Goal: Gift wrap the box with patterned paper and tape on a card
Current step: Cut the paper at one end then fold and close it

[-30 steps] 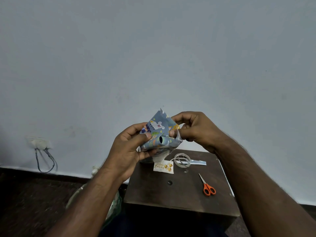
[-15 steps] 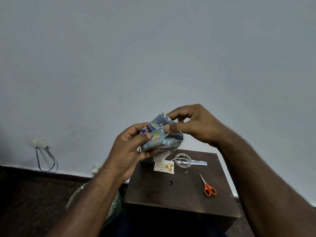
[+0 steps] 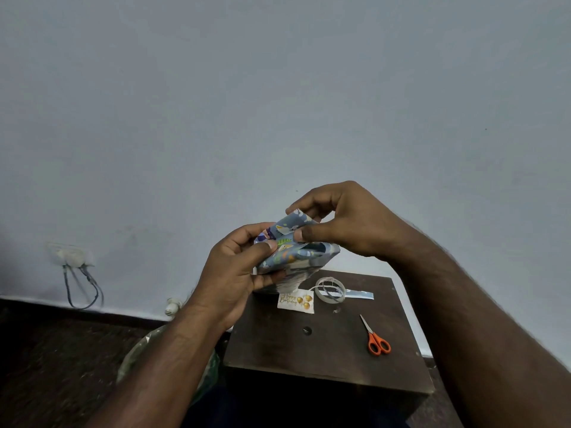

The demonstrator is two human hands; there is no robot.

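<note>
Both hands hold the box [image 3: 295, 248] in the air at the centre of the frame, above the far left corner of the surface [image 3: 324, 344]; the left hand [image 3: 238, 270] grips its left end, thumb across the top and fingers curled underneath; the right hand [image 3: 349, 223] pinches a flap of the patterned paper at the top of the box, thumb pressed on the near face, forefinger hooked over the upper edge. Against the frame a second ago, the right hand sits higher and further over the box; the paper point that stood up then is now folded down nearly flat; the left hand's grip looks unchanged.

Below the box, on the surface, the card [image 3: 296, 301] with gold balloons lies flat; just right of it is the tape [image 3: 330, 289], a clear ring, with a strip of paper [image 3: 358, 294] trailing to its right; the scissors [image 3: 375, 338], orange-handled, lie towards the right of the surface, well apart from the card; none of these has moved.

At the left of the frame a wall socket [image 3: 72, 256] with dangling cables sits low on the wall; a plastic bag [image 3: 173, 359] lies on the floor beside the surface.
</note>
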